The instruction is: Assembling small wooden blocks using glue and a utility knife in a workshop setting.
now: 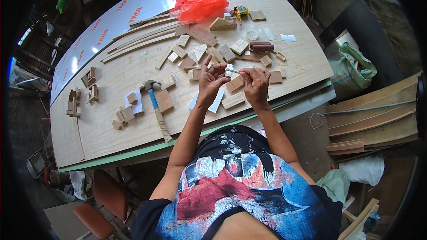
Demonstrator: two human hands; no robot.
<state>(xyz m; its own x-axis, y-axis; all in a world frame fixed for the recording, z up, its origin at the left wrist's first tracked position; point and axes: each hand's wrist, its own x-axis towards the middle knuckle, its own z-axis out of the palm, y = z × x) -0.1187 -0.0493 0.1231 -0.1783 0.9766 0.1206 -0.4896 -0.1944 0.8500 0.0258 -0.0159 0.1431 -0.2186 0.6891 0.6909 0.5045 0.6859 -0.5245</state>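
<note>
Both hands are raised over the near edge of the worktop (111, 84), a pale wooden sheet strewn with small offcuts. The left hand (210, 80) and the right hand (256, 82) meet on a small white piece (231, 70), held just above the wood near the middle of that near edge. The left hand pinches one end between thumb and forefinger, with its other fingers fanned upward and apart. The right hand's fingers are curled together on the other end. What the white piece is cannot be made out.

A wooden block (234, 82) lies right under the hands, and another block (233, 101) sits just nearer the edge. A claw hammer (156, 109) with a blue and tan handle lies to the left. A red plastic bag (201, 1) and a yellow tape measure (240, 11) rest at the far edge.
</note>
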